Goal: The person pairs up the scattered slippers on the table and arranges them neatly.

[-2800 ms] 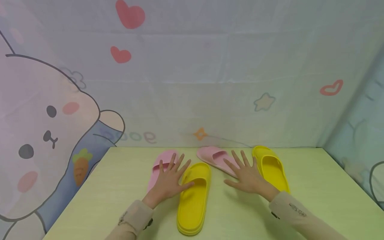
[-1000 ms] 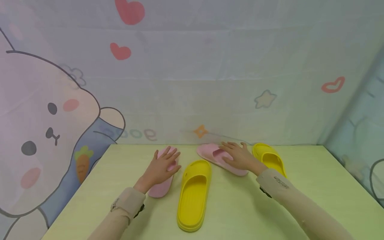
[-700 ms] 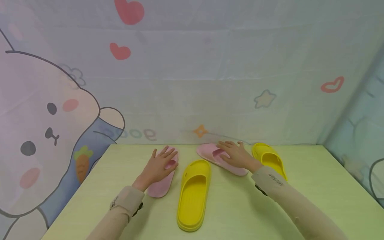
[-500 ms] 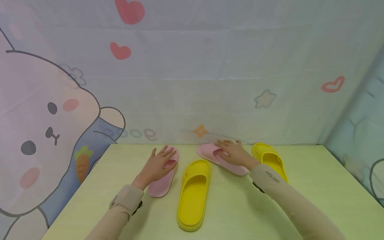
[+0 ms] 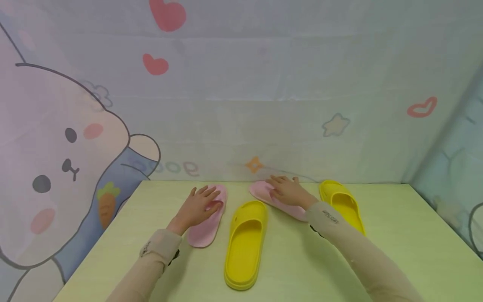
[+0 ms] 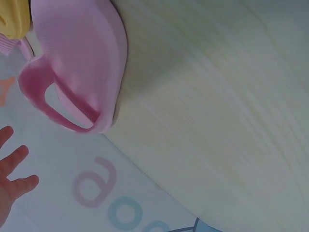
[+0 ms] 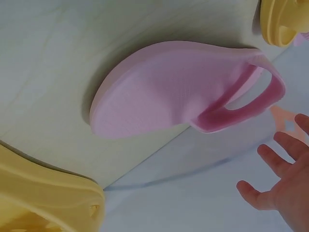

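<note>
My left hand (image 5: 197,208) hovers over the left pink slipper (image 5: 205,233), fingers spread; the left wrist view has those fingers apart from the slipper (image 6: 79,43). My right hand (image 5: 289,192) is above the other pink slipper (image 5: 288,209), which lies at a slant, and covers part of its strap. In the right wrist view my right hand (image 7: 289,179) shows spread fingers with a gap to that slipper (image 7: 145,92). Neither hand holds anything. A yellow slipper (image 5: 243,256) lies between the pink ones, nearer the front, and another yellow slipper (image 5: 352,216) lies at the right, partly behind my right sleeve.
The pale table (image 5: 407,251) reaches back to a printed cloth (image 5: 241,84) hanging behind it. The cloth bears hearts, a star and a large cartoon animal at the left. Another cloth (image 5: 460,167) hangs along the right side.
Both hands have come off the yellow slippers' side and moved over the pink slippers; lately the right hand has shifted slightly left. All the slippers lie where they were.
</note>
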A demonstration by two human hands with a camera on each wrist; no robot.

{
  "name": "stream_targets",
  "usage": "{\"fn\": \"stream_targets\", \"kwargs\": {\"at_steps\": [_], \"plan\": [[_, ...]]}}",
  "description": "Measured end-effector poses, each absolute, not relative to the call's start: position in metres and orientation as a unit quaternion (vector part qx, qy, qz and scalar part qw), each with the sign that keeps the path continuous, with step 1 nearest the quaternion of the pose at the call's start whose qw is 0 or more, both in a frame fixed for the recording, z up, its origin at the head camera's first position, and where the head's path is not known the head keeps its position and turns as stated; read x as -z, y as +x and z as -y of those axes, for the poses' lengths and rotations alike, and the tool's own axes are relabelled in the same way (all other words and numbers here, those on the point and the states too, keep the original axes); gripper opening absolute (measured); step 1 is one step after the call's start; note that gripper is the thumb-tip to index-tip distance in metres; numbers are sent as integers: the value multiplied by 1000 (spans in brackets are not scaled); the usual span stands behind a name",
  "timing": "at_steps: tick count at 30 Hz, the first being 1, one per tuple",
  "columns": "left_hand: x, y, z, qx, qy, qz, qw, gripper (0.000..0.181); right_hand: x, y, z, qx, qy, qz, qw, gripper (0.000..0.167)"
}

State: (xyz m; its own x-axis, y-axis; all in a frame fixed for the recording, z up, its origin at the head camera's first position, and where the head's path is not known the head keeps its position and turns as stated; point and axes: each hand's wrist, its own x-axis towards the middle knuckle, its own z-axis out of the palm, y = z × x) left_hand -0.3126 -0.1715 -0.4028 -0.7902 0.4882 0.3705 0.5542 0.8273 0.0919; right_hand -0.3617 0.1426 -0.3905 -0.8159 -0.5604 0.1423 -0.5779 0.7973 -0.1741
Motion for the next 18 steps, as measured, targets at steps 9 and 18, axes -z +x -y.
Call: {"fn": "stream_targets", "kwargs": {"at_steps": [9, 18], "plan": [[412, -321, 174, 81, -277, 944, 162, 42, 400, -372, -140, -91, 287, 953, 24, 42], [420, -323, 175, 76, -274, 946, 157, 40, 411, -379, -141, -100, 272, 957, -11, 42]]}}
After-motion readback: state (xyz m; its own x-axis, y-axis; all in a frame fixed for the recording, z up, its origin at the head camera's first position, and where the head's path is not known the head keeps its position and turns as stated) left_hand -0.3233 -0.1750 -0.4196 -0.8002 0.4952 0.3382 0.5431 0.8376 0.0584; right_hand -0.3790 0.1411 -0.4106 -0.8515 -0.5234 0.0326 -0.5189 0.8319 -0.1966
